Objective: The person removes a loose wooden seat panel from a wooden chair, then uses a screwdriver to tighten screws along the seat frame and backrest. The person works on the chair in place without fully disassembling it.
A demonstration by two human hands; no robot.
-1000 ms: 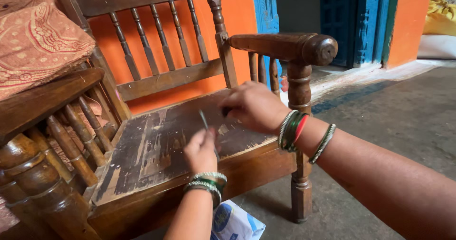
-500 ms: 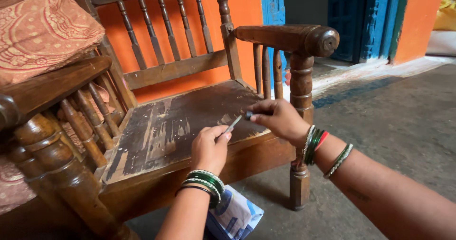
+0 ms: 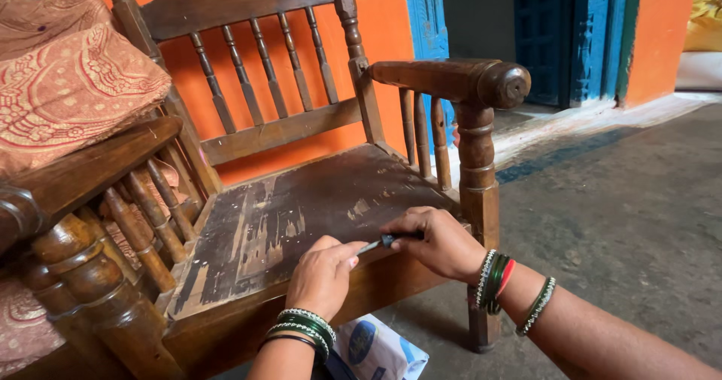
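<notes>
A wooden chair (image 3: 301, 199) with a worn, scratched seat fills the left and middle of the view. Both hands meet at the front edge of that seat, at about 6 o'clock in the picture.

The right hand (image 3: 436, 241) is curled shut around the dark handle of a small tool (image 3: 385, 241), thumb and fingers pinching it so that only a short stretch of handle and the thin metal end show. The tool lies nearly level, its metal end pointing toward 9 o'clock. The left hand (image 3: 323, 275) sits just beside it, at 8 o'clock from the right hand, fingers folded under into a loose fist; its thumb and forefinger touch the tool's metal tip and seem to pinch it, though the grip itself is partly hidden. The tool is held just above the seat's front edge; I cannot tell whether it touches the wood.

Each wrist wears bracelets: green and white ones on the left wrist (image 3: 301, 327), green, red and beaded ones on the right wrist (image 3: 496, 278), with another beaded band (image 3: 538, 305) further up the forearm.

At 12 o'clock from the hands rises the chair's spindled back, and at 2 o'clock the thick right armrest (image 3: 451, 79) with its rounded end. At 10 o'clock a patterned orange-brown cloth (image 3: 68, 87) lies draped over the left armrest. Below the hands, at 6 o'clock, a white and blue bag (image 3: 376, 350) sits on the grey floor (image 3: 624, 214). Behind the chair stands an orange wall (image 3: 383, 19) with a blue door frame (image 3: 429, 12).
</notes>
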